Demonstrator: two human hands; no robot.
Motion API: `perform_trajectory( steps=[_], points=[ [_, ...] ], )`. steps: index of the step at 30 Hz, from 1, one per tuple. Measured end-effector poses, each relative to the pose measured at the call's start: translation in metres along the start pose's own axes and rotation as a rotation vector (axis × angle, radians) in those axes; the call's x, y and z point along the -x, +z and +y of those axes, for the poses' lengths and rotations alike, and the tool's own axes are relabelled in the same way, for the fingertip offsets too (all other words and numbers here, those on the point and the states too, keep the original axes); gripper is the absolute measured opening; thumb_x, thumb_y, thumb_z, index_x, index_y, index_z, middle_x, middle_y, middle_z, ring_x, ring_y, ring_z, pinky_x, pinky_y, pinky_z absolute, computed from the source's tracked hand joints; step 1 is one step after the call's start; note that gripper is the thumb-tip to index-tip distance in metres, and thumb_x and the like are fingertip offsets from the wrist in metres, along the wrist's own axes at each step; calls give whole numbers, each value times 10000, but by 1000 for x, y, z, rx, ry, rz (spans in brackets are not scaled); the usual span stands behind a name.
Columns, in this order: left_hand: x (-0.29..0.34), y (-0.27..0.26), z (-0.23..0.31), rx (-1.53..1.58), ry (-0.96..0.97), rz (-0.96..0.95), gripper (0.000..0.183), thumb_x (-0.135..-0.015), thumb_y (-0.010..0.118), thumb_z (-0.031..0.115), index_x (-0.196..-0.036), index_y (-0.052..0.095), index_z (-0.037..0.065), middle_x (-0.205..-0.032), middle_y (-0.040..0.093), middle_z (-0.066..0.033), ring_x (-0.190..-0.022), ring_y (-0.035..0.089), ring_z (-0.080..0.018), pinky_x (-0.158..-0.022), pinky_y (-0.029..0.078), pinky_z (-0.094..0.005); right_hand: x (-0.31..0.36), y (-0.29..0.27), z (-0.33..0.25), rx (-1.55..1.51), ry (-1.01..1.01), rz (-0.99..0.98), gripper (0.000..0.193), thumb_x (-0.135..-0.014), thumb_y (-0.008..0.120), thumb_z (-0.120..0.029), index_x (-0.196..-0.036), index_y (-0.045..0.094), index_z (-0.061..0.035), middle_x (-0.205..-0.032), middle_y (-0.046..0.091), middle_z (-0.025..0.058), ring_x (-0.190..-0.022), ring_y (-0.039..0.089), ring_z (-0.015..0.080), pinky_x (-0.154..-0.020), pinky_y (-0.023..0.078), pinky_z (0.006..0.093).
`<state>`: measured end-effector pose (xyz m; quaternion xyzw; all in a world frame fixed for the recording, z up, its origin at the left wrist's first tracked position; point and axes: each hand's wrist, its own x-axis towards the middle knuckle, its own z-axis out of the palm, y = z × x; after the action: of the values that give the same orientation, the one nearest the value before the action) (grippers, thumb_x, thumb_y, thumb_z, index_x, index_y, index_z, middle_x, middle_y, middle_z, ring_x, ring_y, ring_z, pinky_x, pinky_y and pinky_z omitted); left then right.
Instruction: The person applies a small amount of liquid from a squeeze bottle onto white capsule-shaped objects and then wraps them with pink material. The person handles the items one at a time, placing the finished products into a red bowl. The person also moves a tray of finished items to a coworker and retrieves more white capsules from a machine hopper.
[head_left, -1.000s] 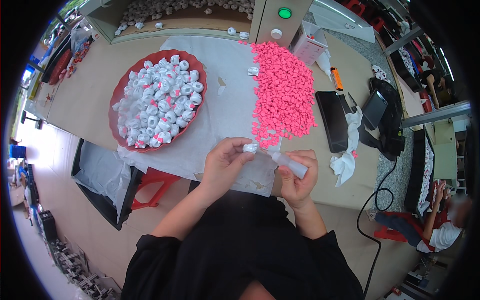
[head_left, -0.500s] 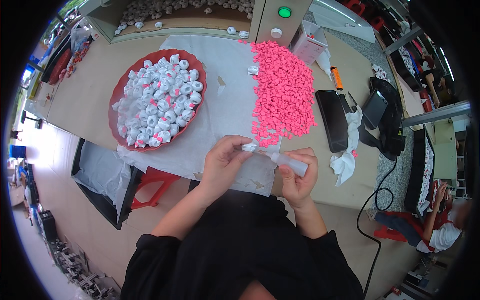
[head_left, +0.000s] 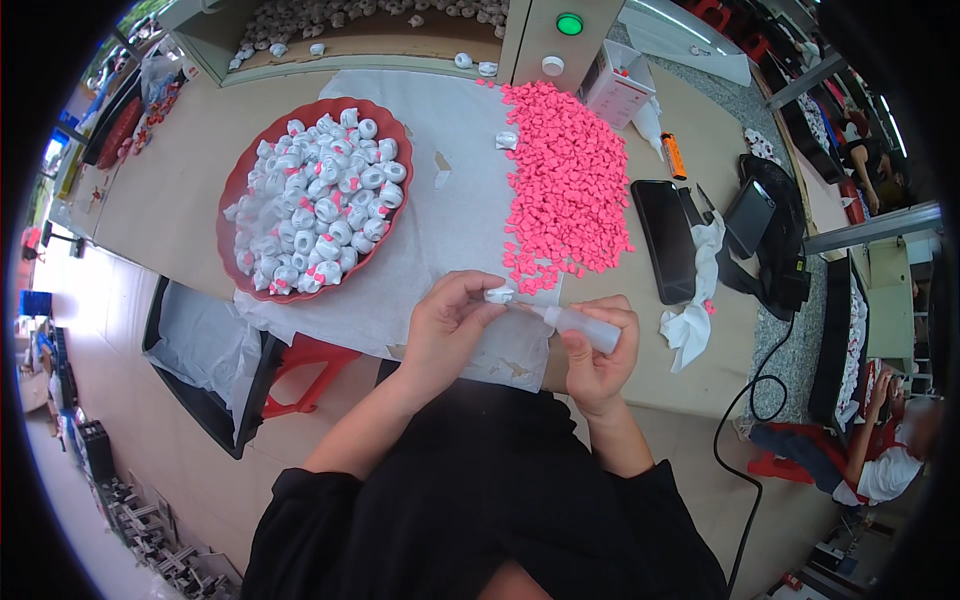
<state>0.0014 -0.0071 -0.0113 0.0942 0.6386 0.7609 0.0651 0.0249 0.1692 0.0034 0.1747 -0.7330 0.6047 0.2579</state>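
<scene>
Currently, one small white piece (head_left: 499, 295) is being pinched by the left hand (head_left: 447, 320) above white paper (head_left: 440, 230), near the heaped pink bits (head_left: 568, 190); one translucent bottle (head_left: 583, 328) is being grasped by the right hand (head_left: 605, 358) and pointed toward the white piece.

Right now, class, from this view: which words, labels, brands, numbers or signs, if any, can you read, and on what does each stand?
None can be quoted; no wording reads clearly.
White box: small print on its side, too small to read.
Orange cylinder: dark marks, too small to read.
Squeeze bottle in the right hand: no lettering can be made out.
</scene>
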Motion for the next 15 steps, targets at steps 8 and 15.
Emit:
perform_trajectory(
  steps=[8, 15],
  points=[
    [2, 0, 1, 0, -59, -9, 240, -835, 543, -40, -1072, 502, -26, -979, 557, -60, -918, 547, -117, -814, 452, -246, -21, -31, -5, -804, 638, 305, 294, -761, 640, 2, -1001, 475, -43, -917, 580, 80, -793, 587, 169, -709, 482, 287],
    [19, 15, 24, -72, -283, -318, 219, -823, 553, -42, -1040, 532, -18, -966, 569, -58, -918, 554, -121, -796, 460, -251, -34, -65, 2, -147, 669, -34, 384, -731, 669, 6, -1069, 487, 13, -927, 590, 86, -825, 579, 139, -724, 457, 244]
  ],
)
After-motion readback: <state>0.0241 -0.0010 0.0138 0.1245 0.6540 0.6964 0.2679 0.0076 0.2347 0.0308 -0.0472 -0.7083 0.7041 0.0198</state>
